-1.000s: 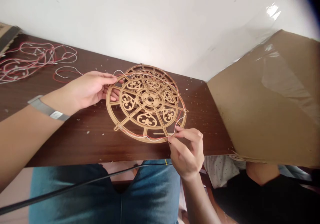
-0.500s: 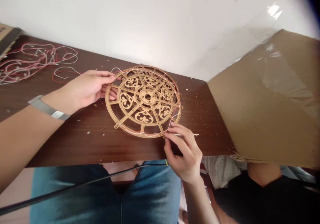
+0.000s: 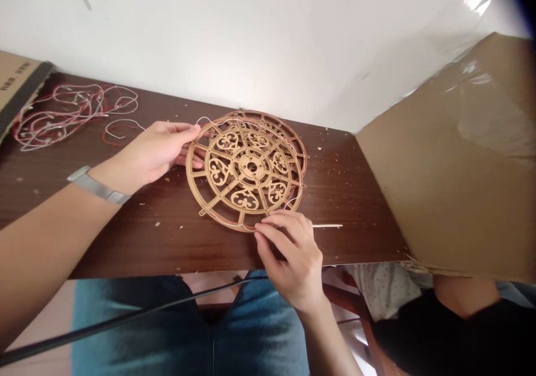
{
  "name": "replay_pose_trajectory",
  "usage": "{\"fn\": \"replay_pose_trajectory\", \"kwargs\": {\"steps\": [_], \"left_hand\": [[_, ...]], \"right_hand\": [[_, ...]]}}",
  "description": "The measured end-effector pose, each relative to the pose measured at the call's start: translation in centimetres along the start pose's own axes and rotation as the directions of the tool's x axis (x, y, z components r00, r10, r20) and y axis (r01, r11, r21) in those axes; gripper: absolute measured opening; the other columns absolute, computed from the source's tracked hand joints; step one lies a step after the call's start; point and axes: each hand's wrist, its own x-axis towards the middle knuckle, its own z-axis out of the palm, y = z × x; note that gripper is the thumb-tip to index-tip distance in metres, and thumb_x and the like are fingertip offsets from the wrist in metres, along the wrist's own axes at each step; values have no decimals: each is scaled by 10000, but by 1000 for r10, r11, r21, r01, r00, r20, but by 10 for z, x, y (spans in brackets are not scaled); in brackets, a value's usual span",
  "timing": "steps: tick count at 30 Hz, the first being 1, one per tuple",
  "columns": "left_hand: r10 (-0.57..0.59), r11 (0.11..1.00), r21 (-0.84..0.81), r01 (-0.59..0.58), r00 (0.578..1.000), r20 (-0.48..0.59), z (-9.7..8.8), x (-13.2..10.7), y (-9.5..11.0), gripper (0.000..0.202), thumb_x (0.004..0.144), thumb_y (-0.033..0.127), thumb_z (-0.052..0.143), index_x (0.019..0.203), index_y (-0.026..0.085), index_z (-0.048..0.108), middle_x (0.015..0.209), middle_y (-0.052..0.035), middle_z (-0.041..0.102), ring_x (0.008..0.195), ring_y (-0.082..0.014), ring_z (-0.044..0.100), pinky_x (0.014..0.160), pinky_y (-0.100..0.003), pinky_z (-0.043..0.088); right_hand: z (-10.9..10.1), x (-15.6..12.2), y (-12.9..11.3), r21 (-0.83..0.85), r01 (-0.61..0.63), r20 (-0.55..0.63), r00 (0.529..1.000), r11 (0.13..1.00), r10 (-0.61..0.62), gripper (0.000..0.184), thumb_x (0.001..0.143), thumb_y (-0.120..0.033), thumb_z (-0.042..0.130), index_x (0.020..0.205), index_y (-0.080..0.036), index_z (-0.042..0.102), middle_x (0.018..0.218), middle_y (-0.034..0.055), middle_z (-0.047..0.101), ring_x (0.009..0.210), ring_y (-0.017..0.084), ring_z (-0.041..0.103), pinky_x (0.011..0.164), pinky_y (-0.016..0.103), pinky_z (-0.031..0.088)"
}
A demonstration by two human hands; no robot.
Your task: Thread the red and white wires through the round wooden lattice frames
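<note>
Dark brown table (image 3: 355,203), flecked with pale crumbs (image 3: 319,148), set against a white wall (image 3: 234,41). At the centre, a tan openwork disc (image 3: 260,169), round and about equally broad each way, patterned face turned up and slightly towards the wearer, one small tab (image 3: 203,212) pointing to half past seven. Overlapping at one o'clock, just beyond, a similar second disc (image 3: 300,141). Red and white wire (image 3: 299,193) running clockwise along the rim from ten o'clock to six. Left hand (image 3: 163,150) half closed at the disc's ten o'clock, thumb above the rim, fingers beneath, pinching it. Right hand (image 3: 295,261) loosely curled at six o'clock, fingertips touching rim and wire; firm pinch or light contact, impossible to make out. Pale stick (image 3: 329,225) on the table at four o'clock, tangled wires (image 3: 86,110) at ten. Cardboard (image 3: 456,163) at three o'clock, jeans (image 3: 263,337) at six, a person in black (image 3: 456,339) at five
</note>
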Motion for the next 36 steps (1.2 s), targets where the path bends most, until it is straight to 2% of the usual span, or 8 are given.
{"fn": "replay_pose_trajectory", "kwargs": {"steps": [3, 7, 10, 14, 20, 26, 31, 36], "left_hand": [[61, 996, 71, -57, 997, -44, -1, -1, -4, 204, 1021, 332, 760, 1007, 129, 775, 1062, -153, 799, 791, -207, 749, 865, -467, 649], [187, 960, 237, -148, 970, -154, -3, -2, -10, 218, 993, 348, 748, 1093, 154, 739, 1010, -109, 795, 787, -243, 754, 807, -449, 627], [357, 836, 491, -245, 922, -147, -5, -5, -12, 219, 1013, 353, 683, 1067, 157, 765, 945, -70, 787, 783, -227, 727, 854, -417, 578], [507, 631, 689, -356, 862, -19, -6, -8, -12, 238, 999, 378, 672, 982, 176, 797, 933, -67, 795, 846, -229, 702, 912, -371, 510], [465, 568, 755, -329, 885, 36, -3, -4, -10, 235, 1001, 271, 551, 884, 188, 737, 793, -49, 724, 699, -202, 603, 793, -368, 453], [429, 527, 799, -289, 902, 43, -7, 0, -8, 336, 1009, 224, 479, 801, 168, 736, 665, -42, 632, 604, -177, 467, 818, -381, 452], [464, 530, 785, -320, 884, 47, -12, 6, -11, 377, 1030, 266, 495, 705, 191, 669, 787, -66, 732, 651, -176, 536, 830, -348, 457], [498, 526, 766, -369, 864, 75, -12, 6, -11, 414, 1046, 312, 511, 703, 186, 706, 690, -45, 701, 575, -153, 506, 745, -346, 451]], "right_hand": [[6, 0, -2, -6, -17, 6, 1000, 1000, 17, 122, 1024, -99, 712, 1099, -180, 765, 1094, 63, 714, 1141, 201, 664, 1013, 401, 535], [10, -1, -1, -22, -25, 17, 1000, 999, 26, 90, 1043, -129, 704, 1080, -178, 769, 1087, 63, 718, 1127, 188, 664, 1011, 386, 524], [10, 0, -2, -25, -25, 24, 999, 999, 26, 93, 1050, -129, 695, 1070, -177, 771, 1078, 63, 718, 1119, 183, 664, 1006, 380, 520], [9, 0, -1, -12, -24, 38, 999, 1000, 25, 80, 1041, -130, 712, 1069, -178, 769, 1072, 57, 715, 1118, 179, 664, 1004, 379, 515], [7, -5, 2, -22, -24, 50, 998, 999, 25, 83, 1044, -147, 713, 1082, -181, 777, 1089, 64, 714, 1116, 180, 664, 1007, 387, 522], [7, -5, -1, -38, -28, 51, 998, 999, 30, 69, 1044, -173, 724, 1083, -181, 779, 1082, 65, 714, 1105, 182, 643, 997, 387, 525], [7, -5, -2, -38, -20, 58, 998, 999, 22, 67, 1046, -206, 731, 1082, -193, 786, 1085, 66, 712, 1109, 187, 644, 999, 392, 529], [6, -8, -1, -34, -12, 65, 998, 999, 14, 79, 1033, -194, 744, 1101, -199, 784, 1107, 64, 710, 1145, 199, 631, 1020, 406, 528]]}}
